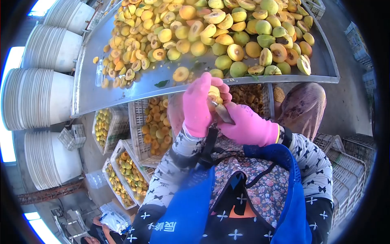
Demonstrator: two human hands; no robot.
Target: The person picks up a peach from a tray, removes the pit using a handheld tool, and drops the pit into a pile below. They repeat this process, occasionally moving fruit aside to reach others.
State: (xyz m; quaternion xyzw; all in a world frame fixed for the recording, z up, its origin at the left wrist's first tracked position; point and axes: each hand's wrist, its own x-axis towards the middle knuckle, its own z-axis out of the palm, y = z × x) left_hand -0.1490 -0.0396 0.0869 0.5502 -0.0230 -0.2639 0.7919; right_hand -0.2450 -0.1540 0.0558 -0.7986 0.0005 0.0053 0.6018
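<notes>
My left hand [198, 106], in a pink glove, is closed around a yellow peach half [214, 94] just past the near edge of the metal table [122, 97]. My right hand [252, 125], also gloved in pink, grips a short-handled pitting tool [224, 113]. The tool's metal tip is at the peach flesh; its exact shape is partly hidden. Beyond my hands lies a large heap of halved peaches [235, 52], cut faces showing on many. A single peach half [180, 74] lies nearer the rim.
Below the table, a crate [138, 138] holds peach halves, and another holds brown scraps [248, 96]. More peach-filled crates [122, 142] stand at left, beside stacked white tubs [38, 97]. A plastic bottle [99, 73] is on the table. Stacked crates [345, 171] stand at right. Another person [109, 223] is at lower left.
</notes>
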